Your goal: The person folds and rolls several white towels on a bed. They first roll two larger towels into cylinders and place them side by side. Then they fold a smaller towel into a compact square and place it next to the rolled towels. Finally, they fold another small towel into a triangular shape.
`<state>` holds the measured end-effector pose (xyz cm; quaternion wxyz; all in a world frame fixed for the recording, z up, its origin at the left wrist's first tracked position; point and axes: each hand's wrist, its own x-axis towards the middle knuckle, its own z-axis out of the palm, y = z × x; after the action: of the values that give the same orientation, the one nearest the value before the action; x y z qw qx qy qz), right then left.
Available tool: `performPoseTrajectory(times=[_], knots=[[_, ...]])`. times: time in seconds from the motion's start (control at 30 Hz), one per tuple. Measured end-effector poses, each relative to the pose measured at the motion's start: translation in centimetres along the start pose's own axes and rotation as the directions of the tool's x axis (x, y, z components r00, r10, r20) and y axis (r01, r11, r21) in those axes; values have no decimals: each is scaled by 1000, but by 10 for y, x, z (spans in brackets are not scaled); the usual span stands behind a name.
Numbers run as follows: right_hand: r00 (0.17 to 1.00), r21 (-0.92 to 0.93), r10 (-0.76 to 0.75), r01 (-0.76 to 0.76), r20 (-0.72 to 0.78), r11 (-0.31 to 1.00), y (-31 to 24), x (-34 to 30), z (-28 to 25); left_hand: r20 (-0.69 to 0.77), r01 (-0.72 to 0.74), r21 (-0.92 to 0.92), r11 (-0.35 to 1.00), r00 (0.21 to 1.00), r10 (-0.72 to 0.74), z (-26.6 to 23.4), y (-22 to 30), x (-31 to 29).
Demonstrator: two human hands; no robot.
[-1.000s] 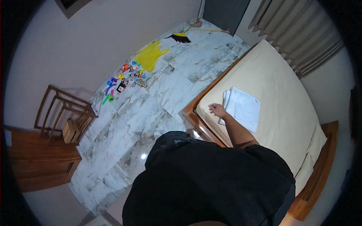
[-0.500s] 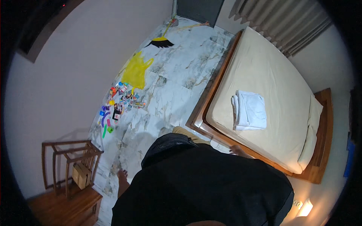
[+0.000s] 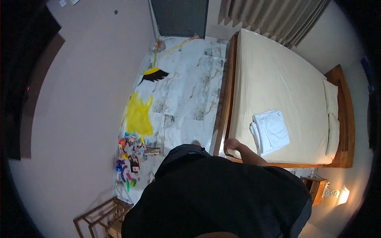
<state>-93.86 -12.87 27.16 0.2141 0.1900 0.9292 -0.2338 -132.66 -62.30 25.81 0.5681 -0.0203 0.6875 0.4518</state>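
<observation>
My right hand (image 3: 233,144) is just over the near left corner of the bed (image 3: 274,79), its fingers loosely bent and apart, with nothing seen in them. Whether it touches the wooden bed frame (image 3: 224,115) I cannot tell. Close to its right, a folded white cloth stack (image 3: 271,131), perhaps towels or sheets, lies on the cream bedsheet. My left hand is hidden behind my dark-clothed body.
Along the left wall, a yellow plastic bag (image 3: 139,115) lies beside scattered small colourful items (image 3: 133,152). Farther off is a yellow and black broom (image 3: 154,74). A wooden rack (image 3: 99,216) stands at lower left, a bedside table (image 3: 315,189) at right.
My view has turned and moved toward the bed. My right hand has moved forward to the bed's corner. My left hand has passed out of sight.
</observation>
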Motion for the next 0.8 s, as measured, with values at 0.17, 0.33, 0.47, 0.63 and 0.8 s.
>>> performPoseTrajectory(times=[0.17, 0.33, 0.47, 0.63, 0.8], knots=[[935, 810, 347, -148, -72, 568, -58, 101, -138, -68, 102, 63, 993, 993, -97, -50, 79, 34], [889, 609, 375, -149, -262, 779, -10, 144, -108, -127, 200, 176, 964, 976, -179, -113, 177, 93], [489, 478, 861, -794, 138, 375, 62, 51, 46, -7, 226, 240, 944, 973, -231, -106, 267, 199], [519, 799, 743, -601, 422, -34, -44, 0, 112, 76, 34, 225, 974, 996, -52, -127, 456, 330], [454, 815, 681, -399, 575, -421, -82, 93, 10, -58, -38, 598, 800, 994, 90, -54, 672, 476]])
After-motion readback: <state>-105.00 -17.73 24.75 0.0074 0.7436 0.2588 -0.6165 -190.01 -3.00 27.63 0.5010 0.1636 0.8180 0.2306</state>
